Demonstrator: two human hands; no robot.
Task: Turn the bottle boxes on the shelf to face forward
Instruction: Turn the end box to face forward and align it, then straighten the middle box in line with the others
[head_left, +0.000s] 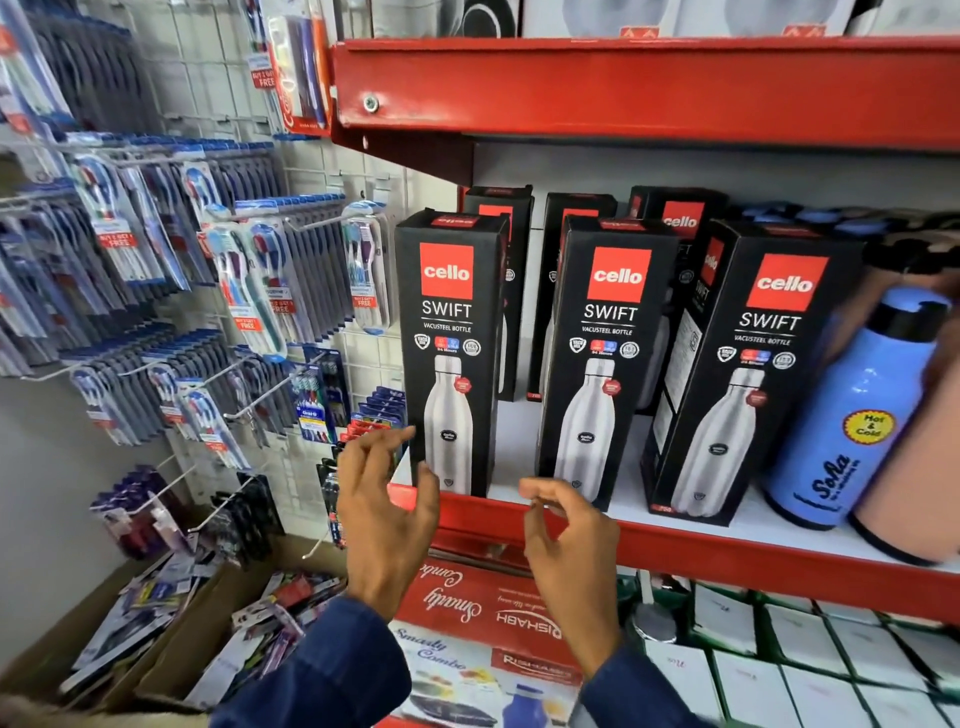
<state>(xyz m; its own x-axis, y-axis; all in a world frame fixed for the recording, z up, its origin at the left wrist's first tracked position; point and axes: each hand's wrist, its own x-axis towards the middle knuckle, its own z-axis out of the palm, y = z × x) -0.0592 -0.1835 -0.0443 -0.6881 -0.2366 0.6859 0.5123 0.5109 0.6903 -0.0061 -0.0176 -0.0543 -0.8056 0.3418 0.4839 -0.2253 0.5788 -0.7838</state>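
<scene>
Three black bottle boxes stand in the front row of the red shelf (675, 540), printed fronts toward me: the left box (449, 353), the middle box (602, 364) and the right box (748, 374), which is slightly angled. Behind them stand more black boxes (675, 218), some showing their sides. My left hand (387, 504) is open with spread fingers, just left of and below the left box, apart from it. My right hand (566, 540) hovers in front of the shelf edge below the middle box, fingers loosely curled, holding nothing.
A blue bottle (857, 415) and a peach one (919, 457) stand right of the boxes. Toothbrush packs (249, 291) hang on a wire grid at left. Cardboard boxes of packets (171, 629) sit below. A red carton (483, 623) and white boxes (779, 660) lie under the shelf.
</scene>
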